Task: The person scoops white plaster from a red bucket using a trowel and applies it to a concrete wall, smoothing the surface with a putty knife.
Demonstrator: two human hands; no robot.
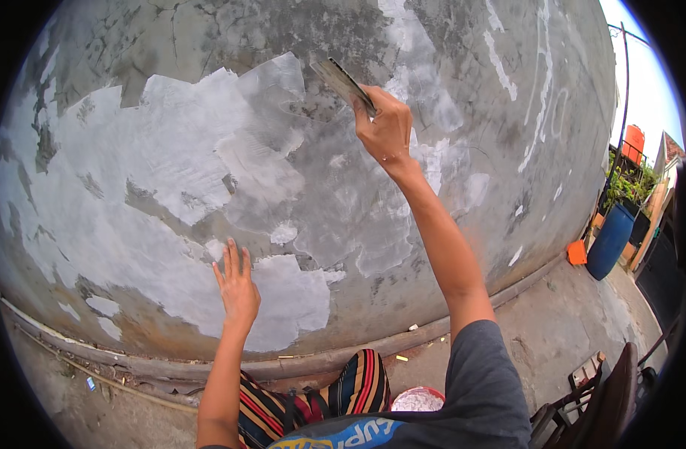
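R hand (pixel 386 126) grips blade (pixel 341 81), fingers closed on it, far centre of wall (pixel 534 198); blade-to-wall contact unclear. L hand (pixel 240 296), fingers slightly apart, holds nothing, near left. Step in hand: prob. skimming w/ filler (pixel 189 120). Next stroke calls for flat blade, even press.

Flat scraper (pixel 337 78) partly hidden by right fingers (pixel 379 98), bucket (pixel 436 391) partly behind grey shirt (pixel 483 378)

wall (pixel 339 191): grey (blotched white) | trousers (pixel 364 385): black, red, tan stripes | shirt (pixel 483 382): dark grey | barrel (pixel 611 241): blue
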